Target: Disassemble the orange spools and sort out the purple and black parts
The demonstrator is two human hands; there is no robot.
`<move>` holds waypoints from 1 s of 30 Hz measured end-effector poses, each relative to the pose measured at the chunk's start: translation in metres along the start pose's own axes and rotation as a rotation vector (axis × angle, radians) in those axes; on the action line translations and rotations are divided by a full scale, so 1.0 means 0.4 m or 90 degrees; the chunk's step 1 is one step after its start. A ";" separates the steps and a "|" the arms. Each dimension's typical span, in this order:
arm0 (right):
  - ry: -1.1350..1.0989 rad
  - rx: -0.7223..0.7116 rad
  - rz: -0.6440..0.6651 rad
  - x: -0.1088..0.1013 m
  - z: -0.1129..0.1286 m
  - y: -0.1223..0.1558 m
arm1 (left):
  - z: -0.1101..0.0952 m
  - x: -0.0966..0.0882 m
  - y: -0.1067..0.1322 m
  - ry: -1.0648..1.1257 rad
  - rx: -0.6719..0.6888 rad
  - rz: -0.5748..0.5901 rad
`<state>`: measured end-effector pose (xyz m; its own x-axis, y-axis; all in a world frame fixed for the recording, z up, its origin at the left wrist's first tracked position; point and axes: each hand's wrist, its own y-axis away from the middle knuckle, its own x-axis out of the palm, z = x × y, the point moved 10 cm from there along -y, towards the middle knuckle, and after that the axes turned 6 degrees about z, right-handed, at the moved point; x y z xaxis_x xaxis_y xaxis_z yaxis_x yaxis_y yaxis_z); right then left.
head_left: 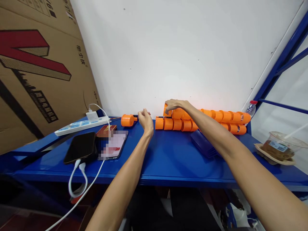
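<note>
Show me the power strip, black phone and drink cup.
power strip [81,125], head view, white body.
black phone [80,147], head view, screen centre.
drink cup [279,148], head view, side wall.

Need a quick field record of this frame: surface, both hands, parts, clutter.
surface: blue table against a white wall
left hand: fingers curled, between the lone orange cylinder and the pile; grip unclear
right hand: on top of the pile, fingers curled over the end cylinder
pile: orange cylinders lying in stacked rows along the wall
left side: power strip, black phone plugged into a white cable
right side: drink cup, water bottle
</note>
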<state>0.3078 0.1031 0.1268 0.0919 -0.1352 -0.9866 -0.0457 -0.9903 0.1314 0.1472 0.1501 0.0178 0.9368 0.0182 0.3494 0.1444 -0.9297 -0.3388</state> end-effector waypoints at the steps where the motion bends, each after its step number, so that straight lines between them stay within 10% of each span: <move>1: -0.001 0.003 -0.004 0.005 -0.006 -0.003 | 0.001 -0.008 0.002 -0.007 -0.004 -0.023; 16: 0.084 0.009 0.105 0.022 0.015 0.008 | 0.017 -0.009 0.017 -0.101 -0.068 -0.032; 20: 0.074 -0.030 0.007 -0.022 0.033 -0.035 | 0.011 -0.014 0.021 -0.117 -0.075 -0.026; 25: 0.056 -0.135 -0.227 -0.087 0.168 -0.112 | 0.017 -0.002 0.020 -0.116 -0.080 0.004; 30: 0.048 -0.190 -0.212 -0.005 0.392 -0.194 | 0.052 0.039 0.024 -0.093 -0.079 0.126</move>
<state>0.1554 0.1855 0.1033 0.1259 0.2008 -0.9715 0.2869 -0.9448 -0.1581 0.1698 0.1491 0.0017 0.9802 -0.1240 0.1542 -0.0780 -0.9583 -0.2750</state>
